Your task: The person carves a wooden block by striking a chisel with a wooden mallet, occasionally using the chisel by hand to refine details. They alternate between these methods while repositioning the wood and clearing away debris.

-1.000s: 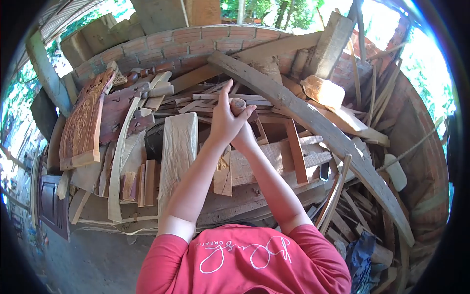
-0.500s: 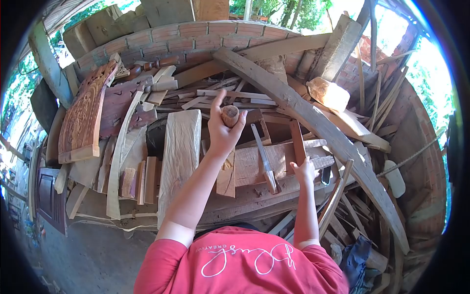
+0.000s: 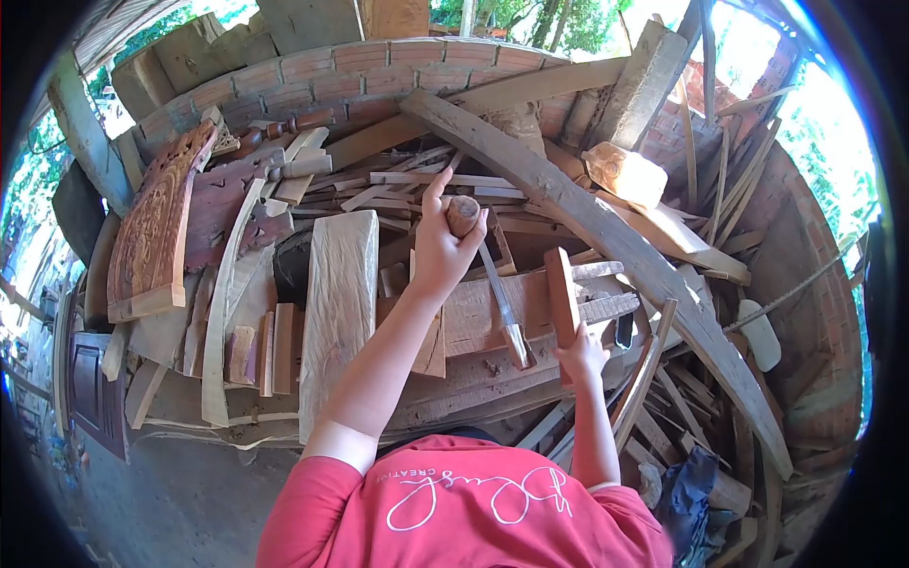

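My left hand (image 3: pixel 443 248) is closed around a round-ended wooden piece (image 3: pixel 463 216), with the index finger stretched out past it; the rest of the piece is hidden. My right hand (image 3: pixel 582 358) grips the lower part of a reddish-brown wooden block (image 3: pixel 562 295), which stands tilted above the workbench. Between my hands a long narrow metal tool (image 3: pixel 504 308) leans across a thick plank (image 3: pixel 472 312); its kind is not clear. A wide pale board (image 3: pixel 341 303) lies to the left of my left forearm.
A long heavy beam (image 3: pixel 606 227) slants across the pile on the right. Carved panels (image 3: pixel 156 227) lean at the left. Loose sticks (image 3: pixel 445 180) fill the back before a curved brick wall (image 3: pixel 388 71). A plastic jug (image 3: pixel 625 175) sits at the back right.
My right hand has brought the reddish-brown block a little left and lower, tilting it. My left hand with the round wooden piece has shifted slightly right, nearer the metal tool in view.
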Demonstrator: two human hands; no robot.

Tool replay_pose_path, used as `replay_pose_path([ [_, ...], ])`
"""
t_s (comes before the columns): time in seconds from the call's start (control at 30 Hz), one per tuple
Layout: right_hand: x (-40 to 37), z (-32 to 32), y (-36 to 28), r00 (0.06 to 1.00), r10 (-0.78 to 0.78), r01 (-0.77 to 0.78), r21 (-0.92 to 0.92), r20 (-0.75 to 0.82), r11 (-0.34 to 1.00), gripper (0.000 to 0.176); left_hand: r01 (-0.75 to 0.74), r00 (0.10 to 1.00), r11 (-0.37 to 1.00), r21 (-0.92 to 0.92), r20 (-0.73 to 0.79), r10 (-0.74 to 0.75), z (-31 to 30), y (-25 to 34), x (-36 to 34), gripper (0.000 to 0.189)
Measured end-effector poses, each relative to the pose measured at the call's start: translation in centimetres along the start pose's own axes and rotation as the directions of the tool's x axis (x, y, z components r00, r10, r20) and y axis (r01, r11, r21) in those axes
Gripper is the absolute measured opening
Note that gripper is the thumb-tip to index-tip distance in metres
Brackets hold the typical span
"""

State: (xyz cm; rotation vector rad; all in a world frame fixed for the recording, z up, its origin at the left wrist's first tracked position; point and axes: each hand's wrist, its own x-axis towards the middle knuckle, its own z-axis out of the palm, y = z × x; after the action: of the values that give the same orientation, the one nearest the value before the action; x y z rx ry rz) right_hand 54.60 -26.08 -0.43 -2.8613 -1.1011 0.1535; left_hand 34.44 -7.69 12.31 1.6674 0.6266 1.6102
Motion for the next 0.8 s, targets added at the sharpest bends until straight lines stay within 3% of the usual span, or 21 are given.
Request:
replay_pose_path([
  [0.03,-0.8,0.7,0.8,1.000,-0.001,0.001,-0.001,-0.001,1.000,0.068,-0.068,0.997,0.997,0.036,-0.032,0.070,0.2,-0.4,0.1,0.048],
  [0.1,-2.0,1.9,2.5,0.999,-0.031,0.036,0.180,-0.026,0.983,0.076,-0.137,0.988,0.988,0.071,-0.063,0.142,0.4,-1.1,0.1,0.041],
  [0.17,-2.6,2.2,3.3,1.000,-0.018,0.019,0.260,-0.007,0.966,0.069,-0.190,0.978,0.971,0.145,-0.056,0.200,0.7,-1.7,0.2,0.027],
  [0.27,-2.8,3.2,5.1,0.999,0.005,-0.020,0.402,0.037,0.915,0.055,-0.135,0.986,0.979,0.150,-0.076,0.148,1.2,-1.2,0.0,0.026],
  [0.37,-1.5,3.0,6.3,0.950,-0.160,-0.056,0.649,0.269,0.759,0.046,-0.037,0.996,0.983,0.182,-0.070,0.050,1.5,-1.9,-0.6,0.025],
  [0.4,-1.8,1.0,5.6,0.959,-0.077,-0.106,0.597,0.273,0.795,0.052,-0.035,0.996,0.983,0.182,-0.072,0.048,1.4,-1.9,-0.7,0.025],
  [0.47,-1.7,-1.6,5.6,0.968,-0.118,-0.044,0.616,0.219,0.786,0.047,-0.023,0.999,0.979,0.204,-0.042,0.032,1.2,-1.8,-0.5,0.025],
  [0.5,-2.2,-3.5,5.2,0.969,-0.217,0.084,0.665,0.119,0.742,0.042,-0.021,0.998,0.979,0.204,-0.049,0.032,1.1,-1.6,-0.6,0.025],
  [0.6,-3.8,-10.8,3.0,0.935,-0.283,-0.015,0.823,0.213,0.568,0.039,-0.005,0.999,0.977,0.214,-0.044,0.014,0.8,-1.1,-0.8,0.024],
  [0.67,-3.2,-11.9,3.6,0.879,-0.460,0.338,0.845,-0.126,0.414,0.041,0.012,1.000,0.977,0.215,0.007,-0.014,0.6,-0.8,-1.1,0.024],
  [0.73,-4.9,-15.2,1.4,0.879,-0.428,0.316,0.929,-0.211,0.191,0.045,-0.011,1.000,0.982,0.186,0.001,0.011,0.9,-0.8,-1.5,0.024],
  [0.8,-4.8,-16.0,0.8,0.829,-0.494,0.323,0.946,-0.264,0.035,0.051,-0.035,0.999,0.987,0.157,-0.014,0.038,1.1,-0.8,-1.7,0.024],
])
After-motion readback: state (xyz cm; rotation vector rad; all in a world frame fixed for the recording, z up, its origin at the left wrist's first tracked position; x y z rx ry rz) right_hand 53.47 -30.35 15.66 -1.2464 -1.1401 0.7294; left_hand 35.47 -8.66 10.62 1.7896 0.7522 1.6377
